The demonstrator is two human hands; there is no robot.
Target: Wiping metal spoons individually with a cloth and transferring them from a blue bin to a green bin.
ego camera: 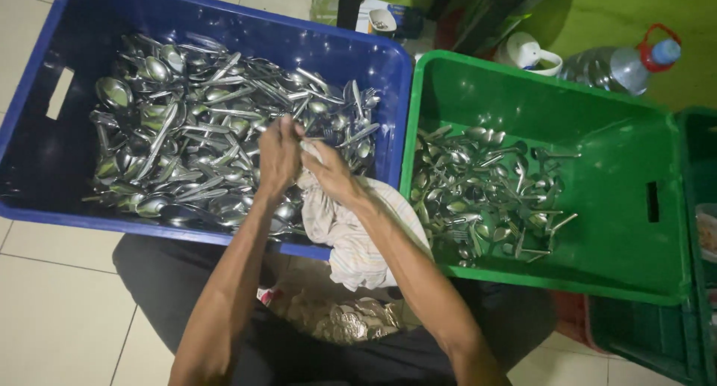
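Working a pale striped cloth (351, 236) with both hands over the near rim of the blue crate (224, 27). Left hand (278, 156) has its grip clenched, fingers bunched at the top of the cloth; a thin metal piece seems pinched there, too blurred to say what kind. Right hand (328, 175) grip clenched on the cloth just beside the left, hands touching. Cloth trails down from the hands over the crate edge onto the lap. Blue crate holds a dense heap of steel spoons and forks (187, 124). Green crate (627, 229) sits touching it on the right, with a smaller pile of cutlery (485, 192) toward its left half. Clear plastic water bottle (616, 66) with a blue cap lies behind the green crate. Tiled floor (52, 311) under everything.
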